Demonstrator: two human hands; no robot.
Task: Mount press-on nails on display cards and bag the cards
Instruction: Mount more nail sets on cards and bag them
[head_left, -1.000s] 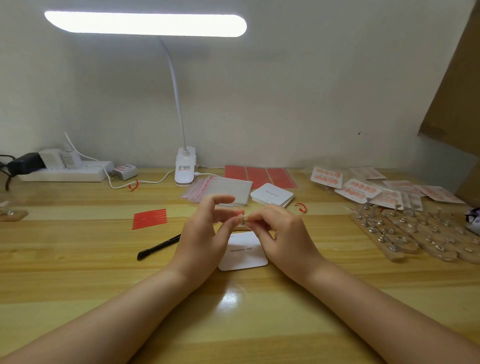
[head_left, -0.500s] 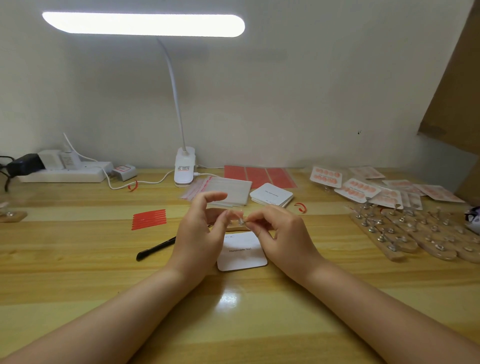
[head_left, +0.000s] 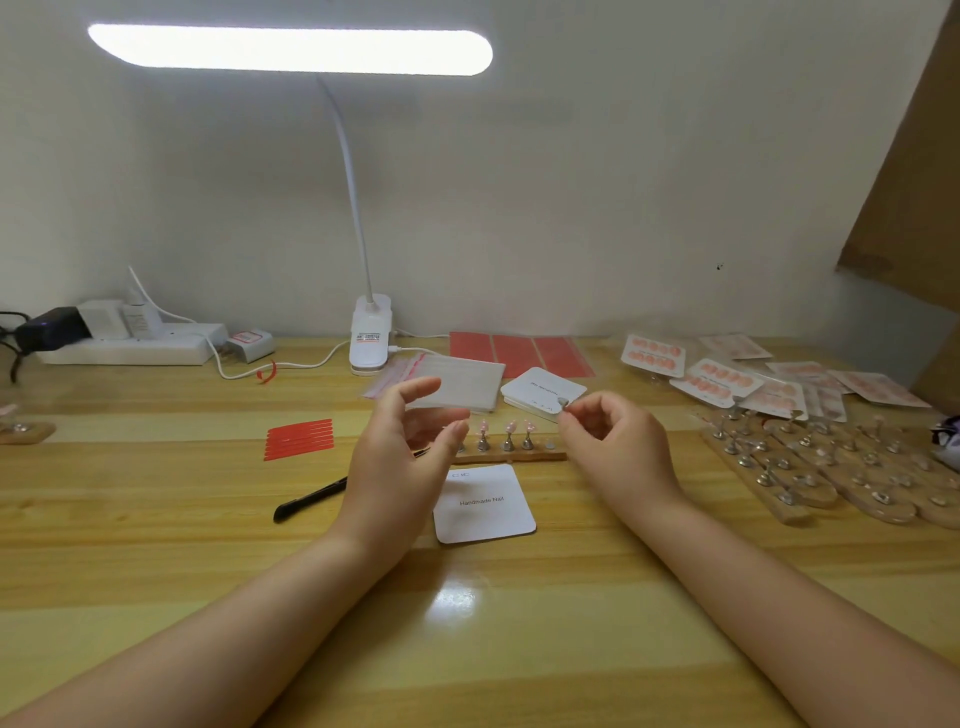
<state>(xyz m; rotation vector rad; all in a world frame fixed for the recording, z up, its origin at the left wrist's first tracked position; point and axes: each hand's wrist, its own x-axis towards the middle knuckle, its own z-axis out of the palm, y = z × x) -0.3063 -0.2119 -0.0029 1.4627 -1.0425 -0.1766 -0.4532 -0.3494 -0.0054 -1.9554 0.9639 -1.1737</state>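
Observation:
A white display card (head_left: 483, 504) printed "Handmade Nail" lies flat on the wooden table between my hands. Just behind it is a wooden strip (head_left: 509, 457) with small metal stands, three of which carry pink press-on nails (head_left: 510, 427). My right hand (head_left: 613, 441) hovers at the strip's right end and pinches a small metal stand piece (head_left: 562, 402) between thumb and fingertip. At the strip's left end my left hand (head_left: 400, 457) is held up with thumb and fingers spread apart, and I see nothing between them.
Behind the strip lie a stack of white cards (head_left: 543, 392), clear bags (head_left: 457, 384) and red adhesive sheets (head_left: 519, 351). Red strips (head_left: 300, 439) and a black pen (head_left: 311, 501) lie left. Bagged nail cards (head_left: 717, 379) and several wooden stand strips (head_left: 831, 467) fill the right. Lamp base (head_left: 370, 332) and power strip (head_left: 130, 343) stand at the back.
My hands were joined over the card, fingertips pinching one small piece together. They have drawn apart, the right hand keeping the metal piece, and the wooden strip with nails now shows.

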